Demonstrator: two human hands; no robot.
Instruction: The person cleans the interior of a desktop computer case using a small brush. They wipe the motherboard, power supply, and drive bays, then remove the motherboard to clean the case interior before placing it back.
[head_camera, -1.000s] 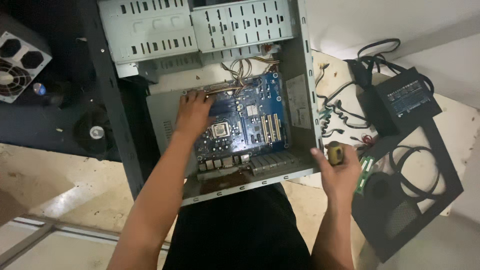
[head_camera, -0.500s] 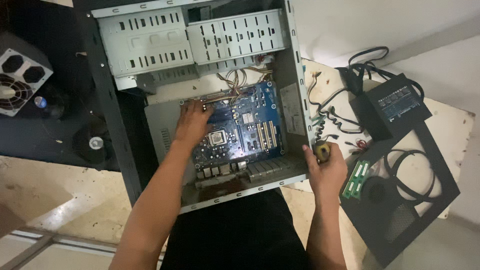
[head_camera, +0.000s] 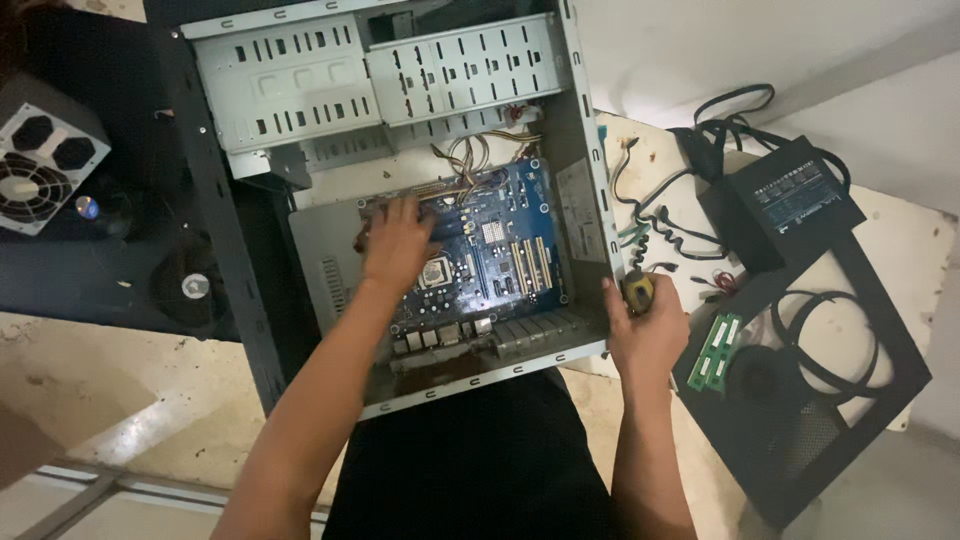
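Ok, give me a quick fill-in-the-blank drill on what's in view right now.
1. The left hand rests on the blue ____ inside the open computer case.
2. The right hand holds a tool with a ____ handle just outside the case.
3. Two green memory sticks lie on the black ____ panel.
4. The black power supply lies to the ____ of the case.

Missing words: motherboard; yellow; side; right

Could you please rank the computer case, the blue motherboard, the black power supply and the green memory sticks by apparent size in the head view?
1. computer case
2. blue motherboard
3. black power supply
4. green memory sticks
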